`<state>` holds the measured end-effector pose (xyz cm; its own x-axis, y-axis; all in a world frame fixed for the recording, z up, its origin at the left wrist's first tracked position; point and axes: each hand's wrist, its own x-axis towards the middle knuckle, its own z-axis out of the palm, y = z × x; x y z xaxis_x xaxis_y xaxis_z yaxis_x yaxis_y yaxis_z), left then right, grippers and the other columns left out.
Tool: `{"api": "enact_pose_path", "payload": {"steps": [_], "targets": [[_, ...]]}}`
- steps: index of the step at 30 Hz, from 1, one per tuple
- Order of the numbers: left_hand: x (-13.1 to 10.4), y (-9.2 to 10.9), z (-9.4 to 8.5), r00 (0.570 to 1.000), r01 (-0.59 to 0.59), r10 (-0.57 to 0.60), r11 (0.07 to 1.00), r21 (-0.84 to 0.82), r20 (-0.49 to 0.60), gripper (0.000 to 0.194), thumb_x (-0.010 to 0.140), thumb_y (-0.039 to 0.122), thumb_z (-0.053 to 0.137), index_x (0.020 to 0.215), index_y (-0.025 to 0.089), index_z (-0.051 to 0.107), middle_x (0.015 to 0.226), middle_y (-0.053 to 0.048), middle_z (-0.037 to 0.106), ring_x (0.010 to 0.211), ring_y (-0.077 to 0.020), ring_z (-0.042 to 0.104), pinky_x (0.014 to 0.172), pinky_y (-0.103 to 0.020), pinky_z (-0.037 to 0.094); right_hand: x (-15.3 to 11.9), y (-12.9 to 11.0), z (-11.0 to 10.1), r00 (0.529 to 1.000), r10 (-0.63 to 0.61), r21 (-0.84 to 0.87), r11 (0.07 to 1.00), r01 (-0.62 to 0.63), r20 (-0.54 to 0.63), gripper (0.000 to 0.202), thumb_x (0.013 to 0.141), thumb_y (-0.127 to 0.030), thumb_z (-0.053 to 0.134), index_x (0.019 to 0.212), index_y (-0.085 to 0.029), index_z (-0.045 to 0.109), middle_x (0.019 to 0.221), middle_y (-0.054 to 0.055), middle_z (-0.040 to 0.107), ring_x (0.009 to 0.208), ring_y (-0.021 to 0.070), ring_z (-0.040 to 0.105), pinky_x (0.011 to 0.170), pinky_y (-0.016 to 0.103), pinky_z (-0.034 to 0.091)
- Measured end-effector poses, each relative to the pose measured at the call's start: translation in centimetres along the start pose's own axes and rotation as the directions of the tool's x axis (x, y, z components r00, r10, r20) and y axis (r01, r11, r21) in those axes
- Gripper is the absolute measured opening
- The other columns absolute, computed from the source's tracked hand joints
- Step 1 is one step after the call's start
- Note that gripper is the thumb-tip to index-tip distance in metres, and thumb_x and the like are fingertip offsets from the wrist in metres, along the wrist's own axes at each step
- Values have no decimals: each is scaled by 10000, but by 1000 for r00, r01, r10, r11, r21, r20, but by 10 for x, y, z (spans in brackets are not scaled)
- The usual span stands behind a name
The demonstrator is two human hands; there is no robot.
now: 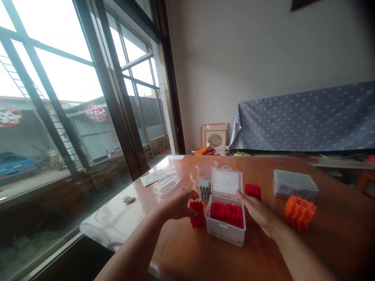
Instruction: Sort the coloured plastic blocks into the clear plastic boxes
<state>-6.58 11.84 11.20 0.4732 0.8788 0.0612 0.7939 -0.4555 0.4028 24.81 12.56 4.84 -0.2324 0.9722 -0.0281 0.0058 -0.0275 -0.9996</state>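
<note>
A clear plastic box point(225, 235) stands on the wooden table point(181, 257) with its lid point(227, 182) tipped back and red interlocking pieces point(226, 213) inside. Left of it stands a red stack point(197, 214); my left hand point(182, 203) is at this stack with fingers apart, and whether it touches is unclear. My right hand point(254, 208) lies open along the box's right side, its fingertips by the lid hinge. Behind that hand sits another red stack point(253, 191). Grey pieces point(204, 189) are stacked behind the box, and an orange stack point(300, 212) stands at the right.
A closed clear box point(295, 184) is at the back right. Clear containers point(206, 167) stand behind the grey stack. On the left are a clear tray point(166, 184), a paper point(150, 178) and small grey pieces point(128, 199). Windows line the left side.
</note>
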Motion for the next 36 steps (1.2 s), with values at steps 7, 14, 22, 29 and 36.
{"api": "enact_pose_path", "payload": {"steps": [7, 14, 22, 29, 36], "targets": [[0, 1, -2, 998, -10, 10, 1000, 3, -54, 439, 698, 215, 709, 1134, 215, 662, 1097, -56, 688, 960, -224, 639, 845, -316, 516, 0, 0, 0, 1000, -21, -1, 1000, 21, -5, 651, 874, -707, 526, 1237, -196, 700, 1227, 83, 721, 1315, 304, 536, 1212, 444, 231], [12, 34, -10, 970, -156, 162, 987, 49, -180, 326, 758, 247, 706, 1083, 241, 684, 1060, -43, 684, 969, -217, 621, 868, -316, 494, 0, 1, 0, 1000, -28, 27, 999, 28, 2, 629, 873, -704, 533, 1191, -196, 722, 1199, 72, 735, 1283, 299, 566, 1196, 435, 270], [35, 78, 6, 958, -280, 285, 946, 165, -7, 342, 743, 304, 731, 1074, 223, 705, 1031, -69, 685, 973, -257, 630, 866, -348, 508, -2, -2, 3, 999, -24, 46, 999, 23, 24, 645, 882, -705, 511, 1261, -213, 689, 1161, 75, 750, 1164, 311, 644, 1090, 458, 410], [39, 80, 12, 961, -276, 272, 934, 227, 51, 323, 730, 294, 725, 1048, 242, 706, 1078, -57, 664, 984, -244, 623, 878, -338, 505, 1, 2, 1, 1000, 7, 8, 1000, -8, 15, 685, 877, -727, 497, 1305, -217, 658, 1124, 76, 762, 1031, 293, 694, 1019, 461, 453], [34, 84, 12, 972, -231, 233, 941, 247, 22, 305, 726, 295, 726, 1027, 242, 737, 1133, -63, 642, 1041, -267, 575, 932, -373, 488, -3, -6, 3, 998, -33, 47, 998, 31, 47, 627, 891, -689, 518, 1257, -209, 689, 1216, 65, 728, 1191, 293, 629, 1117, 432, 380]]}}
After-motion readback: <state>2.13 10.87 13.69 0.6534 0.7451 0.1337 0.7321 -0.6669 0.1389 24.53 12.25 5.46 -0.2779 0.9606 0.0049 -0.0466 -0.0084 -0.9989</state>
